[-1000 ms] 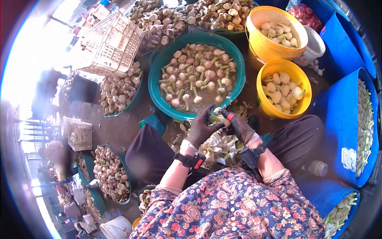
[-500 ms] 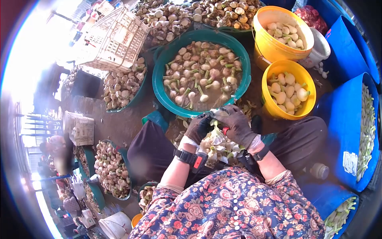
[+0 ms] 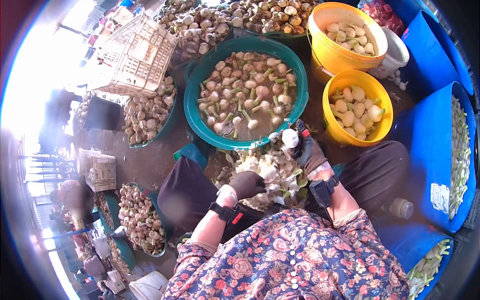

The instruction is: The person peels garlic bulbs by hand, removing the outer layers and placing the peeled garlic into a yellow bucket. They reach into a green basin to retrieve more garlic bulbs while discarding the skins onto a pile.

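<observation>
A peeled white garlic bulb (image 3: 290, 138) sits at the fingers of my right hand (image 3: 309, 152), gloved and closed round it near the basin's front rim. A small red-and-black piece (image 3: 303, 131) shows at the same fingers. My left hand (image 3: 245, 185), in a dark glove, is lower and to the left, its fingers curled at the edge of a heap of garlic peelings (image 3: 270, 172) between my legs; what it holds, if anything, is hidden. Just beyond, a green basin (image 3: 192, 112) holds unpeeled garlic bulbs (image 3: 240, 95) in murky water.
Yellow buckets (image 3: 382, 135) (image 3: 320, 30) with peeled bulbs stand at the right. Blue tubs (image 3: 425, 155) with cut stalks line the far right. Unpeeled garlic (image 3: 142, 220) fills tubs at left and back. A white crate (image 3: 135, 60) rests at the upper left.
My hands have parted. The right moved up and right with the now-visible white bulb; the left dropped down to the peelings. The whole view has shifted slightly.
</observation>
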### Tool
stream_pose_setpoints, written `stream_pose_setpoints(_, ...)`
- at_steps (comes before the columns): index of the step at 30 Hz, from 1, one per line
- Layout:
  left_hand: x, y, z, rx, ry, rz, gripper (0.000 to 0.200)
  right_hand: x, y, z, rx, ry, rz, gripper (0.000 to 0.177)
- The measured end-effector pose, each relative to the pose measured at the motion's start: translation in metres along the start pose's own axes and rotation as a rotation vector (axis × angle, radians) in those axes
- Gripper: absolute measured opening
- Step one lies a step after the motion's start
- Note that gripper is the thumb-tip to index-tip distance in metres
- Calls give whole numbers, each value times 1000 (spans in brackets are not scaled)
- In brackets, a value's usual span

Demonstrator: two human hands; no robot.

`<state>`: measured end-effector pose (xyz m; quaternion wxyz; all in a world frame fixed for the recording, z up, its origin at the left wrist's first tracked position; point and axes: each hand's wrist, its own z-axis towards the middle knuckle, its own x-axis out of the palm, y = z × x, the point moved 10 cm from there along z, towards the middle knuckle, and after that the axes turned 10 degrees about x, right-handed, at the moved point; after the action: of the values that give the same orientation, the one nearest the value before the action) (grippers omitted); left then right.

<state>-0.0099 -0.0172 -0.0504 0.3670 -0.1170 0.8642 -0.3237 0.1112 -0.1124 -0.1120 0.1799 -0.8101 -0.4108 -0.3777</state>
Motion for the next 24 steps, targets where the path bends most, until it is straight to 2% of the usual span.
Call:
stream_pose_setpoints(1,-3,12,0,-73,65,91,45,3,2,-1,-2,11,-75,25)
stream_pose_setpoints(2,-17,21,0,-109,-22,47,57,1,1,-5,0,16,-151,23)
stream_pose_setpoints(3,-30,38,7,-119,-171,4,62,0,-2,-9,7,21,-230,20)
stream_pose_setpoints(5,-52,91,26,-204,-523,-575,68,-17,-3,-8,46,-45,-299,18)
stream_pose_setpoints(6,-65,128,38,-255,-667,-504,69,-22,-2,-6,63,-79,-335,16)
stream_pose_setpoints(7,-81,156,47,-301,-810,-432,71,-17,4,-3,47,-69,-221,16)
stream_pose_setpoints(9,-86,182,72,-426,-762,-613,75,1,24,1,5,-51,7,15)
stream_pose_setpoints(10,-74,217,94,-479,-758,-636,72,45,47,-26,-10,134,271,19)
stream_pose_setpoints(11,-70,236,110,-531,-753,-659,70,84,76,-45,-70,421,269,30)
stream_pose_setpoints(12,-64,247,127,-492,-791,-700,67,123,99,-78,-84,715,203,44)
stream_pose_setpoints(14,-59,241,144,-406,-819,-829,62,144,125,-99,-347,524,-169,57)
stream_pose_setpoints(15,-55,239,153,-355,-813,-916,60,129,135,-89,-439,336,-320,55)
stream_pose_setpoints(17,-48,225,163,-248,-797,-1010,57,81,119,-52,-461,-23,-730,46)
stream_pose_setpoints(18,-51,203,160,-194,-788,-1015,55,77,106,-51,-528,-103,-945,31)
stream_pose_setpoints(19,-56,176,151,-142,-778,-1016,53,42,93,-20,-468,-149,-1029,21)
stream_pose_setpoints(20,-65,132,131,-152,-715,-991,49,49,82,-19,-702,-171,-1285,18)
stream_pose_setpoints(21,-77,105,115,-96,-725,-697,52,50,71,-16,-724,-279,-1404,20)
stream_pose_setpoints(23,-96,43,86,-46,-692,-359,57,58,52,-18,-725,-488,-1607,24)
stream_pose_setpoints(24,-105,21,73,80,-824,-228,60,58,45,-20,-737,-504,-1691,26)
